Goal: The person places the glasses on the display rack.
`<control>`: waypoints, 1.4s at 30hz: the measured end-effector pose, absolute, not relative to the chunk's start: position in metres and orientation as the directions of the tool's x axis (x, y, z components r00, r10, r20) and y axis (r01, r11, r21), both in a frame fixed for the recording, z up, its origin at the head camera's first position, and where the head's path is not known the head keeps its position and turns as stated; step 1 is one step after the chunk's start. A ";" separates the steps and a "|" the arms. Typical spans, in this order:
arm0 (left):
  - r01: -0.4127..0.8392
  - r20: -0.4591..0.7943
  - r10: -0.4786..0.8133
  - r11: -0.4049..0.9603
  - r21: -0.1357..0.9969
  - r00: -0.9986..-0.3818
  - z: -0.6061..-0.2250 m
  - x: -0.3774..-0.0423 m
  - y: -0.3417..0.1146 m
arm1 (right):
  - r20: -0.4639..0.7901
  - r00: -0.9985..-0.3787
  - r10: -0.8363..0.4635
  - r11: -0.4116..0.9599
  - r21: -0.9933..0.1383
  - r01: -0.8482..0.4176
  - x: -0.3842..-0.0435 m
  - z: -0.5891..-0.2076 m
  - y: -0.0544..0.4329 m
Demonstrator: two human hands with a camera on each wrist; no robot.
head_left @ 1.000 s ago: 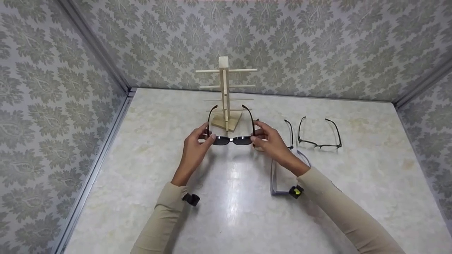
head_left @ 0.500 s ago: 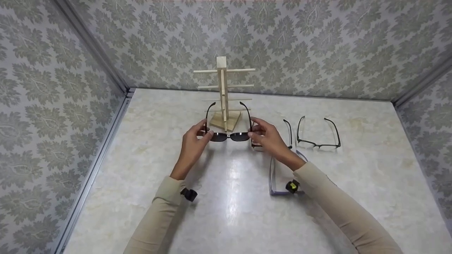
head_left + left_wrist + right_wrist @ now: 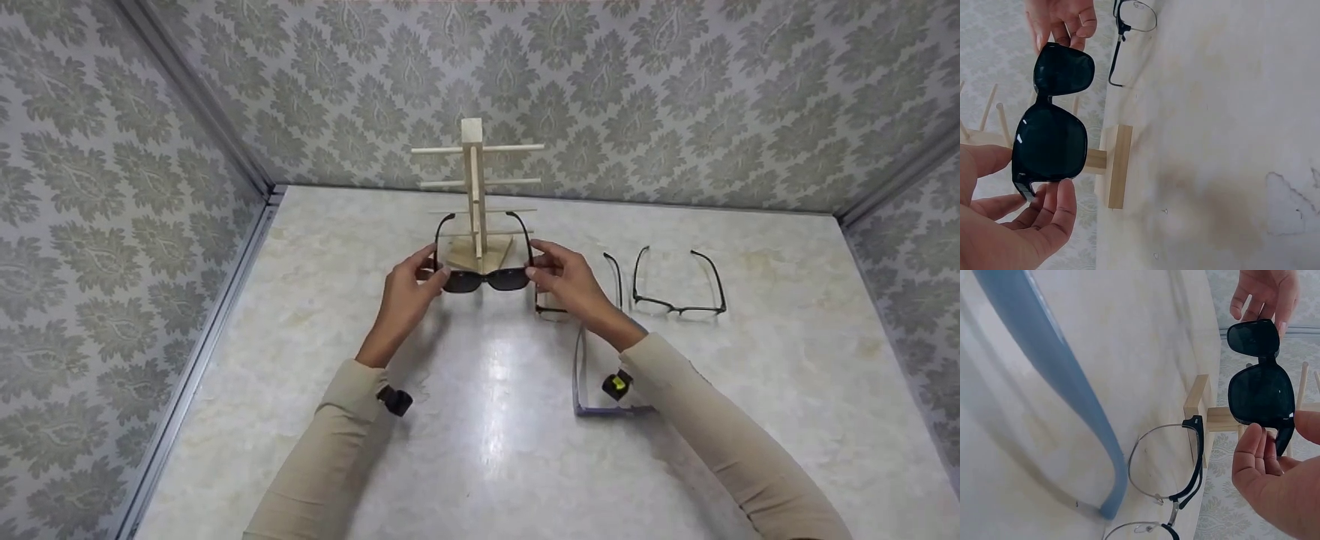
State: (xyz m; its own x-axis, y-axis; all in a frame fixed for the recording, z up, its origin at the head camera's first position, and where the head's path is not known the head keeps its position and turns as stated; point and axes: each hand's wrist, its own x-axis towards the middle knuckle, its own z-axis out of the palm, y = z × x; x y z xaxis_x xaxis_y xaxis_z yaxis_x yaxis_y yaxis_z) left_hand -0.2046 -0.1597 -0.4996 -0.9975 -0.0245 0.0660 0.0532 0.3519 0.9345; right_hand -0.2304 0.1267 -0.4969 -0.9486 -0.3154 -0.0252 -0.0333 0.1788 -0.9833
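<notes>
So both hands are pinching the same dark sunglasses (image 3: pixel 463 282), left hand (image 3: pixel 401 296) at one hinge, right hand (image 3: pixel 566 285) at the other; probably held that way to keep the frame level and fingers mostly off the lenses; they're up just in front of the wooden stand (image 3: pixel 478 202), arms open toward it, can't tell if they touch; right of the stand sit a half-hidden pair (image 3: pixel 619 281), then a black-framed pair (image 3: pixel 677 310); purplish-blue pair (image 3: pixel 611 411) lies nearer the person than the stand, partly under the sleeve; no containers that I can spot, just that pegged stand.
</notes>
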 end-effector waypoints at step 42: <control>-0.031 -0.023 -0.033 0.263 0.964 -0.999 -0.515 -0.235 -0.167 | -0.104 -0.950 -0.295 0.147 -0.987 0.063 -0.254 -0.507 0.119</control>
